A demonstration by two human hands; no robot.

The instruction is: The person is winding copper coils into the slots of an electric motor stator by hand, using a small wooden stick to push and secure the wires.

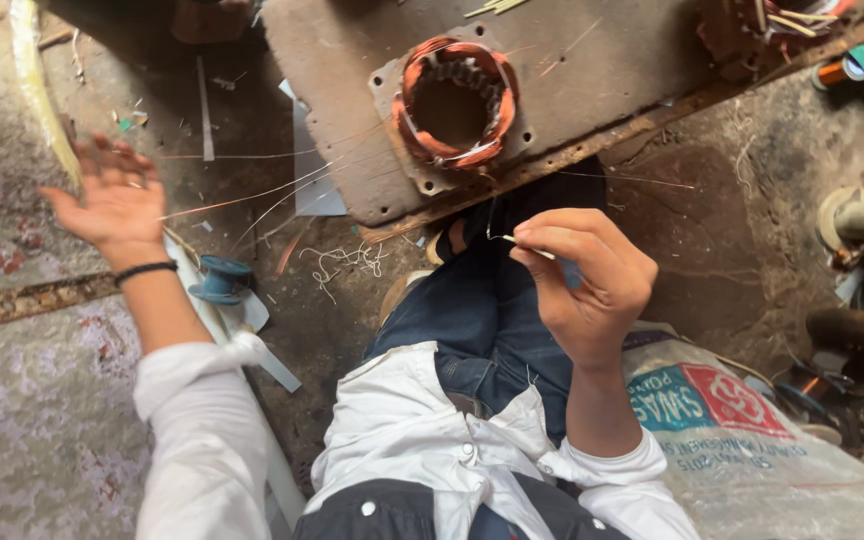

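the grip of my right hand (587,285) is closed: thumb and forefinger are pressed together on a thin pale needle-like stick (530,247), which shows just past the fingertips and points to the left. a very fine wire seems to go from it up toward the round stator core with copper-coloured windings (455,103), but the wire is too thin for me to follow it all the way. my left hand (112,203) is open, fingers spread, palm up, and it holds nothing; fine copper strands (252,195) run in the air just beside it, from the stator's side.

i judge the stick to be light and stiff, easy to drop or snap, so the pinch near its back end looks right to me. the wire is soft and will kink or break if pulled hard.

the stator lies on a rusty flat metal plate (592,70), the surface here, well apart from the right hand and above it in the view. a small blue plastic spool (220,279) lies on the dirty floor near the left wrist, by white paper strips (252,345).
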